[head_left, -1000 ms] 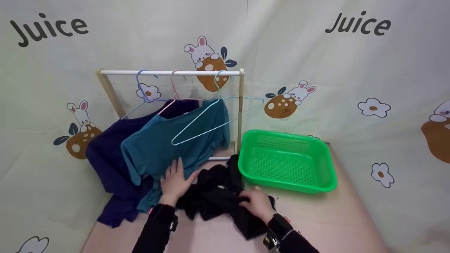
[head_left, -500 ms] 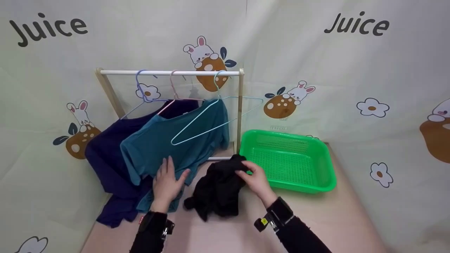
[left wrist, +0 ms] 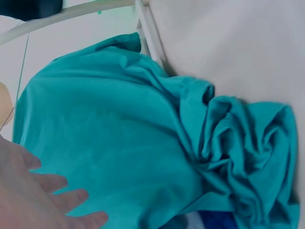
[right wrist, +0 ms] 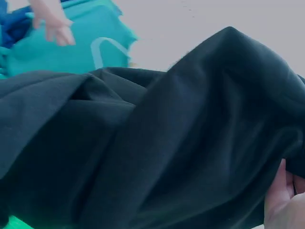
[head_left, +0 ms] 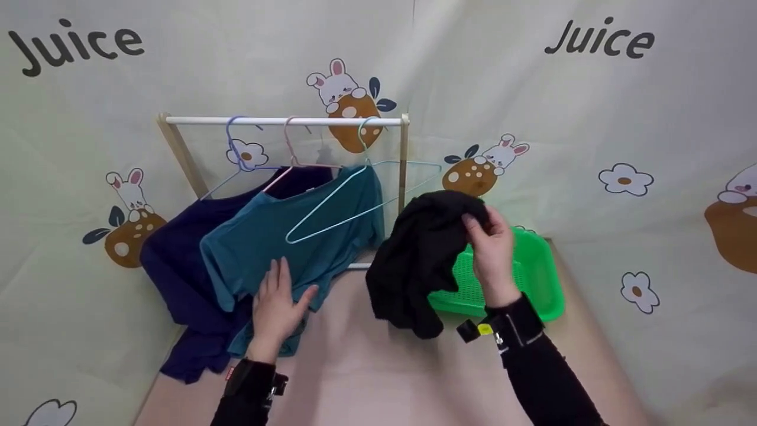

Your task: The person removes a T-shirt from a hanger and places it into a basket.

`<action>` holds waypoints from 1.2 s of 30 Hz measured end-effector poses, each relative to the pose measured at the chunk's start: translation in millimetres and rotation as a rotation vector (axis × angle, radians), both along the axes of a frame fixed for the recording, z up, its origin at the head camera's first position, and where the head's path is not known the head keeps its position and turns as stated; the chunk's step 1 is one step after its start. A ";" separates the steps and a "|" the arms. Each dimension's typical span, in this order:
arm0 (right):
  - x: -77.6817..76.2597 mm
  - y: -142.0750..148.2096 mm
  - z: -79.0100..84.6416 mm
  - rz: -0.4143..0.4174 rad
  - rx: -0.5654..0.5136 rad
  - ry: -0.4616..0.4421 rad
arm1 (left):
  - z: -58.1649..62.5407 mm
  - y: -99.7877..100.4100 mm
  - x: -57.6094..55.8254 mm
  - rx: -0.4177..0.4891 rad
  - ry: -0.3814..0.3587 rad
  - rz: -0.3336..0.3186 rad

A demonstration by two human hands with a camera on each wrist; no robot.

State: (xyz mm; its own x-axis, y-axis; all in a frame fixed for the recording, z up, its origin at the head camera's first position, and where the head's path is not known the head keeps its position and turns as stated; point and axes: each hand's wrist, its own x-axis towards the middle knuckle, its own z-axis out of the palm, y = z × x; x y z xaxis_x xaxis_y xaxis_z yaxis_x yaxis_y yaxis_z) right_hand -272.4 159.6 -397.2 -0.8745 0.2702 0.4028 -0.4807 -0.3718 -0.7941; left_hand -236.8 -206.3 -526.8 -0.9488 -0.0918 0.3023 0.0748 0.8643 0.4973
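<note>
A bunched black garment point(head_left: 420, 254) hangs from my right hand point(head_left: 494, 251), which pinches its upper right edge between thumb and fingers. It is raised in front of the left part of a green basket point(head_left: 547, 278). In the right wrist view the black cloth point(right wrist: 181, 133) fills most of the picture. My left hand point(head_left: 277, 310) has its fingers spread in front of the lower part of a teal shirt point(head_left: 284, 219); whether it touches the cloth I cannot tell. The left wrist view shows the same shirt point(left wrist: 109, 124) beyond the fingertips.
A small rack with a white rail point(head_left: 201, 120) carries the teal shirt on a pink hanger point(head_left: 291, 142), a navy shirt point(head_left: 177, 254) on a blue hanger point(head_left: 236, 148), and a bare light-blue hanger point(head_left: 331, 234). A printed curtain point(head_left: 568, 118) stands behind the pinkish table point(head_left: 366, 378).
My right hand has picked the black garment up off the table and carried it up and right, over to the basket. The left hand has shifted slightly left.
</note>
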 end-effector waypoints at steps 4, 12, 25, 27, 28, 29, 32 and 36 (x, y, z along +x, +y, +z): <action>-6.1 24.1 23.0 -0.166 -0.082 0.062 | 13.7 -6.6 1.5 -0.012 0.093 0.008; -26.0 79.5 13.1 -0.350 0.046 0.043 | 40.2 -16.1 4.1 -0.038 0.182 0.023; -41.3 137.1 -98.8 -0.373 0.462 -0.368 | 63.2 -21.2 0.7 -0.065 0.260 0.030; -39.4 143.3 -113.4 -0.327 0.542 -0.431 | 68.0 -21.3 -2.1 -0.068 0.266 0.026; -38.3 146.0 -119.9 -0.310 0.589 -0.459 | 70.6 -21.4 -3.7 -0.070 0.267 0.023; -36.5 148.6 -125.9 -0.287 0.637 -0.487 | 73.2 -21.3 -5.3 -0.070 0.268 0.020; -30.4 155.0 -139.4 -0.217 0.799 -0.570 | 80.4 -21.1 -10.3 -0.078 0.268 0.017; -24.0 157.4 -150.2 -0.119 1.018 -0.619 | 88.3 -20.4 -18.7 -0.089 0.241 0.025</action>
